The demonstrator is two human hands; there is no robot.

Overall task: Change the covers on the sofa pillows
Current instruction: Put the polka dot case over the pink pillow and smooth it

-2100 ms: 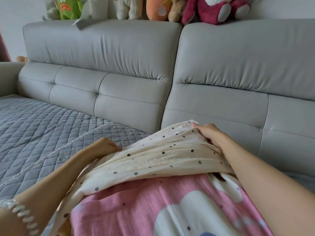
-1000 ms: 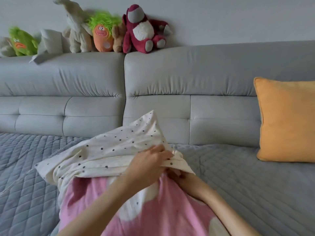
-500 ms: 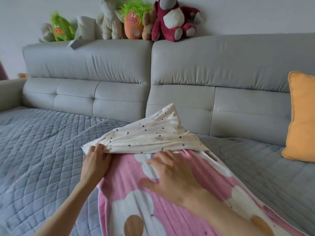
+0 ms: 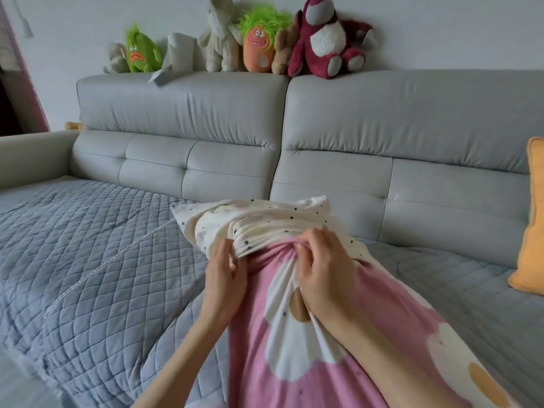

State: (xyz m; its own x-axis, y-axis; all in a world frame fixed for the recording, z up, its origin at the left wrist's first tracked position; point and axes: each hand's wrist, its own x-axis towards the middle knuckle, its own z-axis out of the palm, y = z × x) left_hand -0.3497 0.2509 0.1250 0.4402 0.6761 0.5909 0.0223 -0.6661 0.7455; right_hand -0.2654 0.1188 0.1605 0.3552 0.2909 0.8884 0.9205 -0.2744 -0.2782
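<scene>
Soft matt dotted cream cloth cover (image 4: 265, 222), pink flowered cotton-like cover (image 4: 323, 348), smooth grey leather-look sofa (image 4: 412, 119), quilted seat mat (image 4: 88, 245), fuzzy plush toys (image 4: 323, 39)

A big grey sofa (image 4: 338, 184) has a blue quilted cover (image 4: 88, 245) on its seat. A pink flowery pillow (image 4: 309, 363) and an orange pillow (image 4: 532, 231) lie on it. Soft toys (image 4: 256, 51) sit on top.

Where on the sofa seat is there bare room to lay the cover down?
Free: the quilted seat between the armrest and the left hand; a narrower strip between the pink flowered pillow and the orange cushion. Crowded: the middle, where both hands, right hand included, bunch the dotted cover.
</scene>
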